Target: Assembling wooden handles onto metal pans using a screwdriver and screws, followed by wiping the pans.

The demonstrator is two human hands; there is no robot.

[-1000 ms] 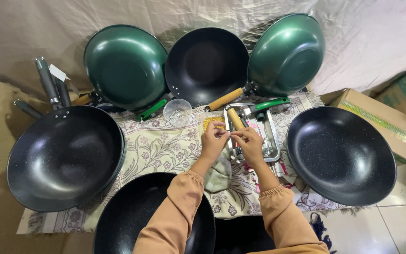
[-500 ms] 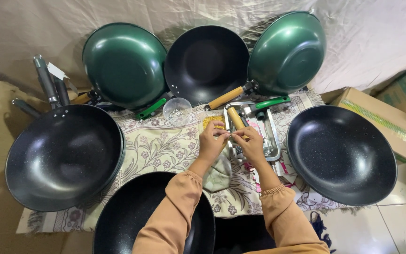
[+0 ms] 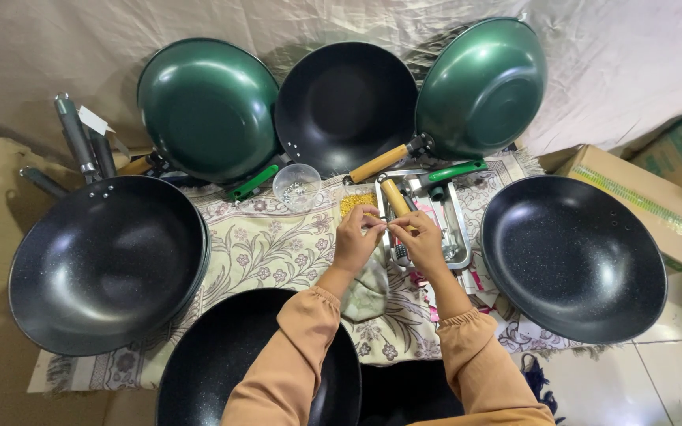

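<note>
Green wok [image 3: 208, 106], black wok [image 3: 104, 264], cardboard box [image 3: 657, 201], plastic cup [image 3: 297, 184].

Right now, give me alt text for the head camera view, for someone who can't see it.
Left hand and right hand meet fingertip to fingertip, pinching something too small to identify, above a floral cloth. Black woks and green woks ring the cloth; a metal tray lies just beyond the hands.
</note>
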